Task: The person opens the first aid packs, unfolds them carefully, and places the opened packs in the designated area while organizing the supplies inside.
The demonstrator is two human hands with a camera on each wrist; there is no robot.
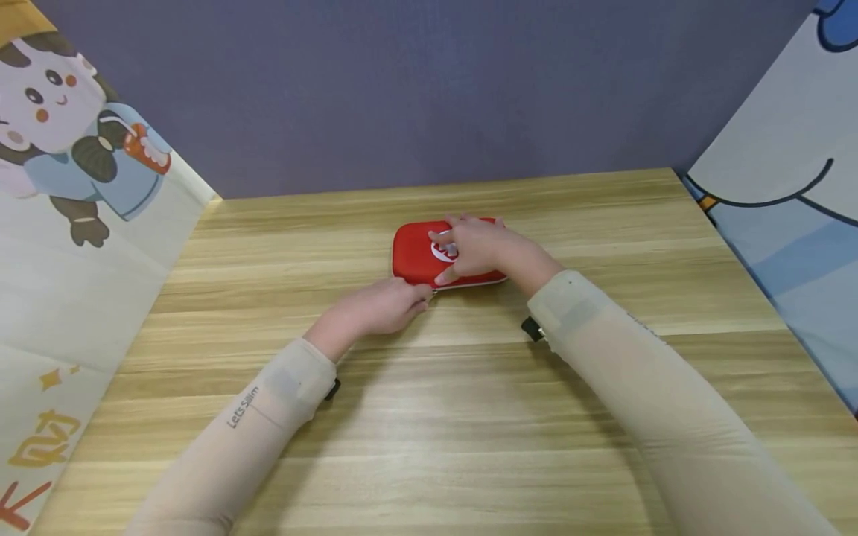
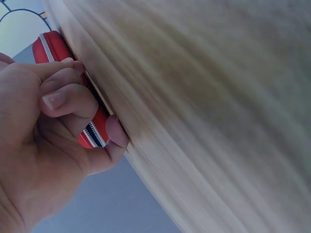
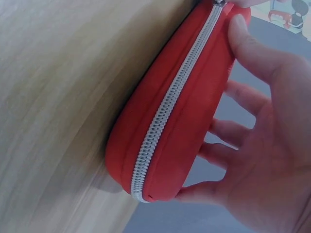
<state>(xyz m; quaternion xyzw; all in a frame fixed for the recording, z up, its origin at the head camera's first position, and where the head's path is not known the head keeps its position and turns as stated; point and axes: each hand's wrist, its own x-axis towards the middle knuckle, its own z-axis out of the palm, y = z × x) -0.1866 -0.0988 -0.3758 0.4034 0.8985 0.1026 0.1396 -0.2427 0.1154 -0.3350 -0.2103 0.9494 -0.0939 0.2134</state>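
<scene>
Pale cloth covers both arms: the left sleeve (image 1: 234, 432) and the right sleeve (image 1: 670, 402) lie nearest, reaching over the wood bench (image 1: 429, 447). Ahead of them sits a red case (image 1: 412, 253), flat on the bench, close to its far edge and about halfway between its left and right edges. The right hand (image 1: 479, 246) lies on top of the case, its fingers spread apart and a little bent, with the thumb by the side that faces the person. A white badge (image 1: 440, 253) peeks out from under that hand. The left hand (image 1: 385, 305) is at the front side of the case. Its fingers are curled and look clamped on the zip slider (image 3: 219, 2), but I cannot see just how the tips grip it. The job looks partway done, and here is why. To the right of the slider, the zip (image 3: 160, 114) is joined all along the front and into the right corner. Near the left corner, the rows of teeth stand apart, with a dark gap (image 2: 92, 133) between them. So one bit is undone and one bit is done up. I think some zip is left to run. The top is still down, and nothing inside can be seen.
</scene>
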